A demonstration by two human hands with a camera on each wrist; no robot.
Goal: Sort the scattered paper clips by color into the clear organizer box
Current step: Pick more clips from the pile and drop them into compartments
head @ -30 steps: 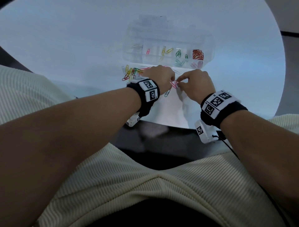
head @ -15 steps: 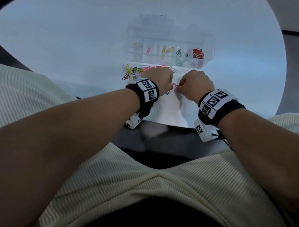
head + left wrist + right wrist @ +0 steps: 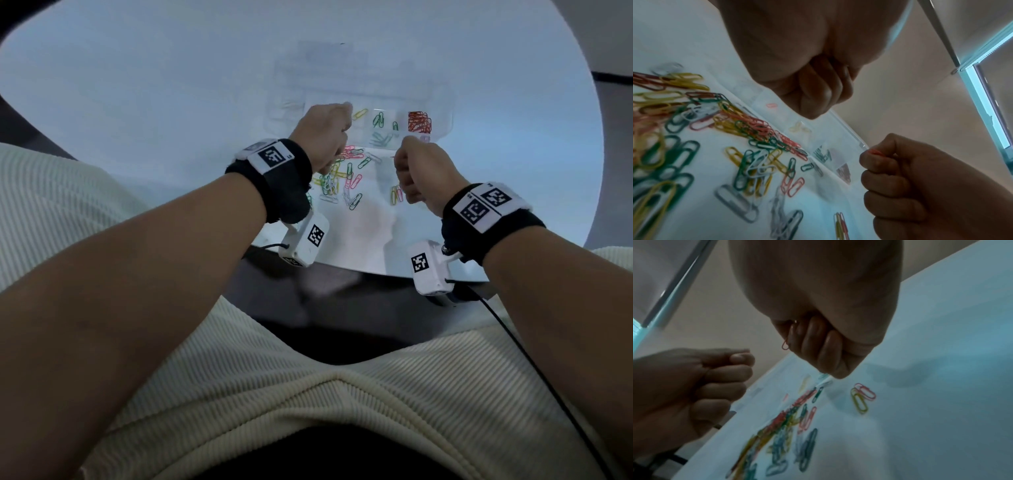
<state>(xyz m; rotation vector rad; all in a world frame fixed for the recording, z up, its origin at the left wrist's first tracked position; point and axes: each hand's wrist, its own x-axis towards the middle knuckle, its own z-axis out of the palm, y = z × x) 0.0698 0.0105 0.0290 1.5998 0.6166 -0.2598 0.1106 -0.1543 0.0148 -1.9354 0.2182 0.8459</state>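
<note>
While we sort, our right hand (image 3: 423, 171) pinches one red paper clip (image 3: 785, 344), light, springy wire, we judge, best nipped across its loops; our left hand (image 3: 325, 135) is curled, contents unseen. Between the hands lies the loose mixed pile (image 3: 342, 178); just beyond the knuckles, the clear organizer box (image 3: 442, 102) holds yellow, green, then red clips (image 3: 419, 122) in separate compartments

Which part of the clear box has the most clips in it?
The rightmost compartment with the red clips in the clear box. It holds a thick heap, while the green clips and yellow clip compartments hold only a few.
</note>
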